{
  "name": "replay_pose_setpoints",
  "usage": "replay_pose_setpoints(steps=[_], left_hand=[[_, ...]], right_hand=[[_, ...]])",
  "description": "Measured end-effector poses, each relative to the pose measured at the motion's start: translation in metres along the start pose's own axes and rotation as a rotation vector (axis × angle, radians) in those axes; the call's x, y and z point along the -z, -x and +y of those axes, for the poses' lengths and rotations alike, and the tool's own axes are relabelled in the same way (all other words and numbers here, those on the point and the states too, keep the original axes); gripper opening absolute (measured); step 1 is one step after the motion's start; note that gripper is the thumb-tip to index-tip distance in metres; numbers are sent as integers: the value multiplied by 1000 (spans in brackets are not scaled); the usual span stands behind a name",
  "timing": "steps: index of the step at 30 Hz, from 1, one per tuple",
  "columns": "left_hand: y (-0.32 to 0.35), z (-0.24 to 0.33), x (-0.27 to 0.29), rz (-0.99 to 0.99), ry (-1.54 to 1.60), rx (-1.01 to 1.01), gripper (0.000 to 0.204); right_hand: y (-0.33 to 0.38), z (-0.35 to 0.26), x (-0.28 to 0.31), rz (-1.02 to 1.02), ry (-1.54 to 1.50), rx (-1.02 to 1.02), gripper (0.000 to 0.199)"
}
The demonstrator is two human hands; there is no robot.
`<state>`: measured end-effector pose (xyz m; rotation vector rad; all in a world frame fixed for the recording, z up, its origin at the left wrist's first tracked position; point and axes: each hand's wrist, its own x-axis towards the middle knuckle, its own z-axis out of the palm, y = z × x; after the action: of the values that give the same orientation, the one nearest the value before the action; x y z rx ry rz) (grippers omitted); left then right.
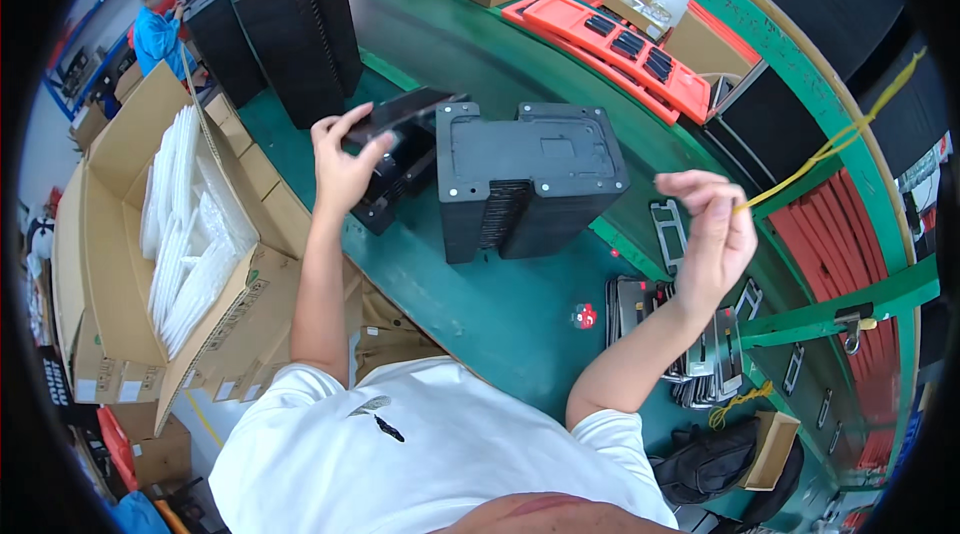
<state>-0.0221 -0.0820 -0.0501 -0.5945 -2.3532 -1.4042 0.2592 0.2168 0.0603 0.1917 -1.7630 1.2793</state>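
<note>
Fingers [352,129] of the left hand [340,169] clamp a flat black plastic tray [400,112], lifted at ten o'clock of the black tray stack [530,174] on the green counter [480,304]. Right-hand [715,234] fingers pinch a yellow rubber band [830,146] taut, toward two o'clock.

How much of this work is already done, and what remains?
Done: a tall stack of black trays stands on the green table. In hand: the left hand holds a thin black tray; the right hand pinches a yellow band. Left: framed parts lie unstacked.

Single head-worn fisheye, steeply downward, close over green workbench [480,294].
</note>
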Motion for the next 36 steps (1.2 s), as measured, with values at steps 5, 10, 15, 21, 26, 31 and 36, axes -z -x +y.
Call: replay_pose_setpoints(steps=[5,10,15,21,26,31,36], left_hand=[[48,-16,10,-52,-215,-215,64],[70,-41,12,-126,-148,-134,78],[70,-58,-8,-25,-60,-167,83],[73,-53,-4,-24,-45,-166,85],[64,-44,-14,-52,21,-185,86],[76,-57,0,-13,-49,-160,89],[73,-54,-4,-22,2,-153,88]], right_hand=[[-7,11,22,136,238,-117,38],[-7,26,27,429,200,-487,52],[7,87,97,59,992,-865,52],[28,228,140,-156,1302,-1289,39],[67,364,217,-261,1209,-1023,31],[15,294,96,-104,1266,-684,23],[1,269,115,-511,1491,-802,24]])
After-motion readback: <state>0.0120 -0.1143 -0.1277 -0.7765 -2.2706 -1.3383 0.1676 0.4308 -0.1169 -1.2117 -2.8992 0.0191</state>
